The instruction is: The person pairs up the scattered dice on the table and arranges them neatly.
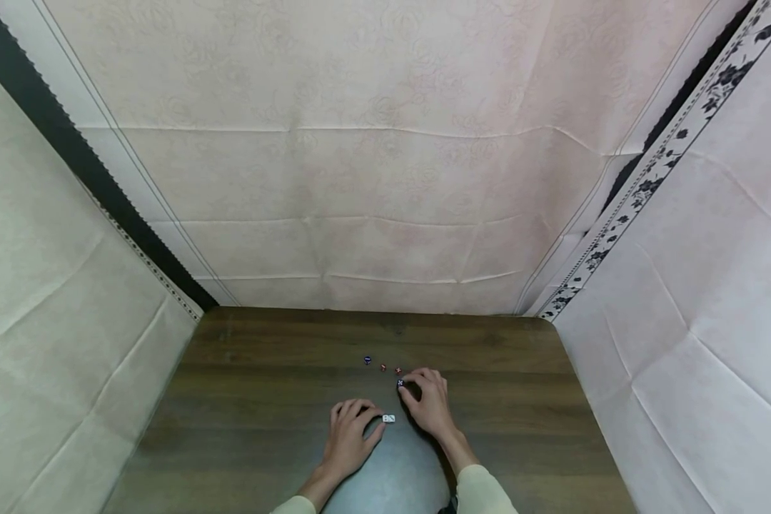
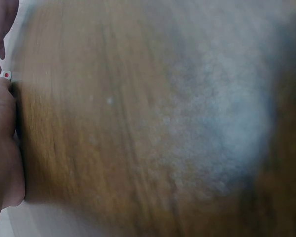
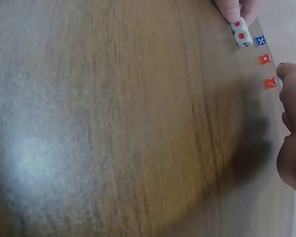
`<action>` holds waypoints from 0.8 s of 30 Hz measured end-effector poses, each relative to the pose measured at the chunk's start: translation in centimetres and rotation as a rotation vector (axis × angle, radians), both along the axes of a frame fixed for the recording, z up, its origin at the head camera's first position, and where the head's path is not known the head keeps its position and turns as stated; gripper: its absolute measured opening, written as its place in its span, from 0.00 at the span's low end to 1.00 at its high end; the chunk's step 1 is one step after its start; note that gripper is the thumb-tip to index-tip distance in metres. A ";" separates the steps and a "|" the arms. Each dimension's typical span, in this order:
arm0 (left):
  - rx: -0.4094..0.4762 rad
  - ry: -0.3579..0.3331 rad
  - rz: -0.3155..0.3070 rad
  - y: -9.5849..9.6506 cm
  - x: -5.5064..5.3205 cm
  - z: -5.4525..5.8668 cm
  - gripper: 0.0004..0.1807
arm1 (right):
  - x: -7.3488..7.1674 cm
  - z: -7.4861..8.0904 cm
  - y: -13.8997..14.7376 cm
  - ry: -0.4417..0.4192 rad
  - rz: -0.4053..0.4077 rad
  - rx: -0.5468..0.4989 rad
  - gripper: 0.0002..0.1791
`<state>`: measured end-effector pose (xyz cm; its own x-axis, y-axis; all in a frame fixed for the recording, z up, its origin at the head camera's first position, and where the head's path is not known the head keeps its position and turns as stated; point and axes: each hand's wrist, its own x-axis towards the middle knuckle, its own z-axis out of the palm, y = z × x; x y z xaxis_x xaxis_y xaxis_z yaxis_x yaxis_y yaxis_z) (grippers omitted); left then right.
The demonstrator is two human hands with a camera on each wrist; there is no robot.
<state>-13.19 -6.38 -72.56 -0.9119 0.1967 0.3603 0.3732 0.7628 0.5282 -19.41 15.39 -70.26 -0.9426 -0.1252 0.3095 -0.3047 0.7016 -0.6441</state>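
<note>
Two white dice (image 1: 388, 418) sit side by side on the table in the head view. My left hand (image 1: 350, 435) pinches the left one between thumb and fingers. The right wrist view shows a red dot on both the gripped white die (image 3: 238, 23) and its neighbour (image 3: 243, 37). Farther back, my right hand (image 1: 429, 403) holds a small blue die (image 1: 400, 383) at its fingertips; the right wrist view hides it. Just beyond lie two red dice, one (image 1: 397, 370) close to the right fingers, the other (image 1: 383, 368) to its left. Another blue die (image 1: 368, 360) lies farthest left.
The brown wooden table (image 1: 244, 400) has a far edge that meets a pale cloth curtain (image 1: 385, 250). Similar cloth panels flank it on the left (image 1: 71, 343) and right (image 1: 694, 307). Bright glare lies on the wood between the forearms.
</note>
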 end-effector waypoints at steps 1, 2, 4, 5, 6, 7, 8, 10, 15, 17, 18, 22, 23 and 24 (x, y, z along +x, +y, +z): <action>0.000 0.000 -0.002 0.0 0.0 0.0 0.09 | 0.1 0.0 0.0 0.002 0.001 0.001 0.08; -0.001 0.000 -0.002 0.0 0.0 0.0 0.09 | 0.1 0.1 0.0 0.009 0.002 0.004 0.08; -0.006 0.000 -0.001 0.0 0.0 -0.1 0.10 | 0.3 0.2 -0.1 0.014 0.007 0.005 0.08; -0.010 -0.002 0.002 0.0 0.0 -0.1 0.10 | 0.4 0.3 -0.1 0.016 0.011 0.006 0.09; -0.016 -0.004 0.004 0.0 -0.1 -0.1 0.10 | 0.5 0.3 -0.2 0.015 0.016 0.007 0.09; -0.021 -0.007 0.008 0.0 -0.1 -0.1 0.10 | 0.6 0.4 -0.2 0.016 0.022 0.008 0.09; -0.028 -0.010 0.011 0.0 -0.1 -0.1 0.10 | 0.7 0.4 -0.2 0.015 0.029 0.007 0.09; -0.039 -0.017 0.014 0.0 0.0 0.0 0.10 | 1.0 0.5 -0.3 0.020 0.041 0.004 0.09; -0.047 -0.020 0.014 0.0 0.0 0.0 0.09 | 1.5 0.2 -0.3 0.097 0.066 0.008 0.08; -0.045 -0.012 0.012 0.0 0.0 -0.1 0.09 | 1.7 0.0 -0.3 0.120 0.075 0.015 0.08; -0.043 -0.007 0.011 0.0 -0.1 -0.2 0.09 | 1.8 -0.2 -0.3 0.125 0.080 0.017 0.08; -0.029 0.028 0.007 0.0 -0.2 -0.6 0.09 | 2.0 -0.6 -0.3 0.126 0.086 0.033 0.08; -0.025 0.036 0.006 0.0 -0.3 -0.7 0.09 | 2.0 -0.7 -0.4 0.125 0.087 0.035 0.07; -0.021 0.042 0.004 0.0 -0.3 -0.7 0.09 | 2.0 -0.8 -0.4 0.127 0.088 0.036 0.07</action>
<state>-13.48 -6.35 -73.26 -0.8968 0.2008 0.3943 0.3916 0.7751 0.4959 -17.42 14.99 -71.05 -0.8813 -0.2182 0.4191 -0.4429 0.6906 -0.5718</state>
